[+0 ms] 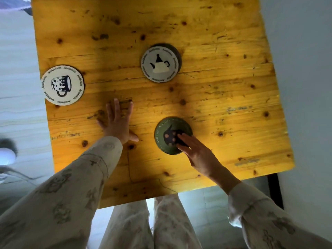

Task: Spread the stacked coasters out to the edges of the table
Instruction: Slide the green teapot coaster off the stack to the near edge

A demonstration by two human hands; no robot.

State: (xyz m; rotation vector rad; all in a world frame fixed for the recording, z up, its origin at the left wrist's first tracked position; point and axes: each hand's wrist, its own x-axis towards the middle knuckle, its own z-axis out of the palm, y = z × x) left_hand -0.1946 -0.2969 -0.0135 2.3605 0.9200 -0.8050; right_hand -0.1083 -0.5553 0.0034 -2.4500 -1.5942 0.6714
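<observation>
A small stack of round coasters (160,63) lies near the middle of the yellow wooden table (224,90); its top one is white with a teapot picture. A white coaster with a mug picture (62,85) lies alone at the left edge. A green coaster with a dark teapot (168,131) lies nearer to me. My right hand (197,153) rests its fingertips flat on the green coaster's right half. My left hand (118,123) lies flat on the bare wood, fingers spread, between the mug coaster and the green one.
The table's near edge (161,194) runs just above my legs, and its right edge (280,97) borders a pale floor. A black table leg (274,191) shows at the near right corner. A blurred white object (7,155) lies on the floor to the left.
</observation>
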